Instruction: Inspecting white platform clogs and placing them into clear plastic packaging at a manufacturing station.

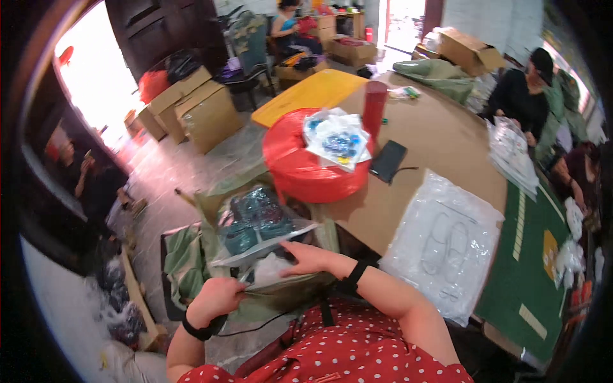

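An olive-green woven sack (255, 306) stands gaping in front of me. In its mouth lies a clear plastic bag (255, 223) of dark teal items, whose kind I cannot make out. My left hand (216, 300) is closed on the sack's near rim, its fingertips partly hidden. Over the sack's right side, my right hand (310, 258) has its fingers apart beside the lower edge of the clear bag. Whether it touches the bag I cannot tell. Below that edge, a whitish wrapped thing (269, 269) shows inside the sack.
On the brown tabletop (440, 134) are a large red roll (300, 175) topped by small packets, a red cylinder (375, 105), a dark phone-like slab (388, 161) and a flat stack of clear bags (444, 249). Cardboard boxes (207, 118) stand on the floor. People sit at right.
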`<state>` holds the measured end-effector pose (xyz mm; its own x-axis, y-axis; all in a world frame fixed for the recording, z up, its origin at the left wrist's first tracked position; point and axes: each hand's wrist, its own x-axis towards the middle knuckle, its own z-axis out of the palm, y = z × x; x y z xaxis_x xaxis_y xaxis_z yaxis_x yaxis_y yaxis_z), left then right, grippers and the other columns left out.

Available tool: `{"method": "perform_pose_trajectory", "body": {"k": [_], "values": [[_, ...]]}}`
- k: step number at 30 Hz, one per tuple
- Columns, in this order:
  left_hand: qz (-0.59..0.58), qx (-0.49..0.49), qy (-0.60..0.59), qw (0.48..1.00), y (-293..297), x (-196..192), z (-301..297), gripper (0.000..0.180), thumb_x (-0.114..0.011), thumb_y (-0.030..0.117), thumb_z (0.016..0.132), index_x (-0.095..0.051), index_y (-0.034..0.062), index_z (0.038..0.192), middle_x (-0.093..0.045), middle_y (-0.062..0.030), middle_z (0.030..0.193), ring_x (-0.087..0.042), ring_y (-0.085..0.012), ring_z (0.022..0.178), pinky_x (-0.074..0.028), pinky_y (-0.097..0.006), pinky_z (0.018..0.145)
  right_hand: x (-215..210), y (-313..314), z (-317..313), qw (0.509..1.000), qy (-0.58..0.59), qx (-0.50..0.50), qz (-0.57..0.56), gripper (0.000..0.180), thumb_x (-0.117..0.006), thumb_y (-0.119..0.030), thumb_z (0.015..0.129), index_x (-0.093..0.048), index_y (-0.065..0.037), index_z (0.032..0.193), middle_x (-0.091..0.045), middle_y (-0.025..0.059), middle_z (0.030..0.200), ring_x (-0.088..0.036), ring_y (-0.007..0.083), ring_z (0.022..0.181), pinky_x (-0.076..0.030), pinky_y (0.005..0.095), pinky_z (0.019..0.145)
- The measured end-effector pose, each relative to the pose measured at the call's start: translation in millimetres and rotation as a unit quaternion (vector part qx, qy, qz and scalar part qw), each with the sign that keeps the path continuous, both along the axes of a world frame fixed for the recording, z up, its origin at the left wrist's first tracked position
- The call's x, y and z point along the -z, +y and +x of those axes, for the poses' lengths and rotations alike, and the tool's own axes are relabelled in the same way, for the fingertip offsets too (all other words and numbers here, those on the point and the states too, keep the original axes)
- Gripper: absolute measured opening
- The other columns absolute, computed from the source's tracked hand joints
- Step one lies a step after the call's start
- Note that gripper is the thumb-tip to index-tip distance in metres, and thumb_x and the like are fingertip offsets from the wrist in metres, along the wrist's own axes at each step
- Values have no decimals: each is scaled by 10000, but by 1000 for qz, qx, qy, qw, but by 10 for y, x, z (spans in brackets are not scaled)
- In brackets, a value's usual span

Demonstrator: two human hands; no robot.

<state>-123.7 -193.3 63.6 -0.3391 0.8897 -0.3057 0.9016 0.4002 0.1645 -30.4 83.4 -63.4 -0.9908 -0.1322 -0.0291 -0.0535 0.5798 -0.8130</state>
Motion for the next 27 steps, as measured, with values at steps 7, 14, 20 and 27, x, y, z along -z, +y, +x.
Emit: {"method": "perform_pose_trajectory", "body": {"k": [7, 14, 20, 27], "values": [[112, 17, -44, 993, 702, -990, 654, 397, -759, 138, 797, -683, 81, 1183, -684, -145, 1003, -683, -326, 866, -549, -426, 788, -1026, 200, 785, 984, 144, 49, 89, 670, -743, -436, 865, -558, -11, 1349, -611, 189, 1273, -594, 375, 1164, -474, 458, 1000], [372, 109, -526, 757, 1618, -1822, 1308, 366, -718, 120, 842, -646, -58, 1153, -654, -84, 962, -650, -151, 797, -526, -267, 714, -1352, 360, 1916, 957, 196, 178, 115, 566, -750, -357, 872, -584, -57, 1323, -629, 155, 1245, -598, 352, 1152, -467, 449, 995], [466, 272, -689, 484, 2884, -2184, 1860, 224, -551, 165, 1030, -557, -21, 1153, -528, -45, 850, -477, -98, 639, -382, -231, 564, -1298, 554, 3022, 900, 208, 358, 134, 511, -735, -355, 877, -609, -49, 1266, -645, 161, 1177, -607, 367, 1103, -486, 444, 956], [428, 254, -627, 599, 3732, -2038, 2691, 131, -602, 107, 994, -635, 18, 1084, -598, -12, 907, -538, -86, 718, -433, -235, 631, -1183, 594, 3970, 839, 159, 505, 125, 484, -756, -310, 872, -628, -32, 1247, -658, 168, 1184, -610, 360, 1130, -486, 438, 970]]}}
